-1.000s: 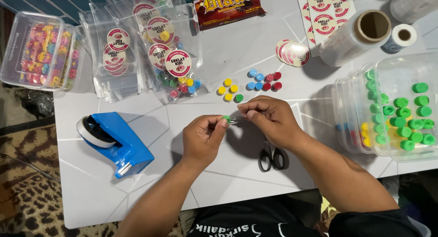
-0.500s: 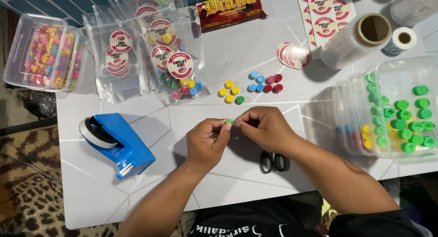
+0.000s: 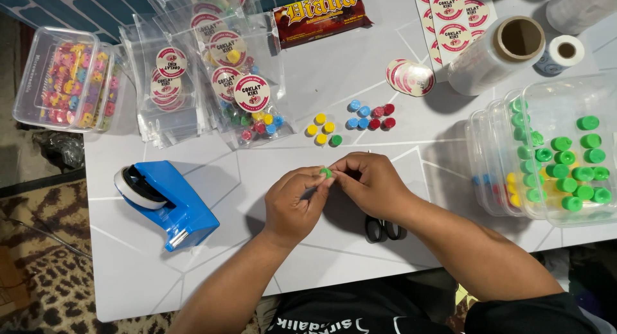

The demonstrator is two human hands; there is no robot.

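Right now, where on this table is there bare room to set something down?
Bare tabletop lies in front of the blue tape dispenser, and between the wrapped bar and the loose candies. Crowded: the candy bags at back left, the clear tubs at right.

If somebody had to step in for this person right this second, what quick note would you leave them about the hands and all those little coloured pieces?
Left hand and right hand: fingertips together, pinching one small green piece above the white table.
Loose pieces in a row behind the hands: yellow pieces, one green, blue pieces, red pieces.
Clear tub at right holds many green pieces.
Filled, stickered bags lie at back left.
Blue tape dispenser at left; scissors under the right wrist.
Done: several bags filled. Left: loose pieces remain unbagged.
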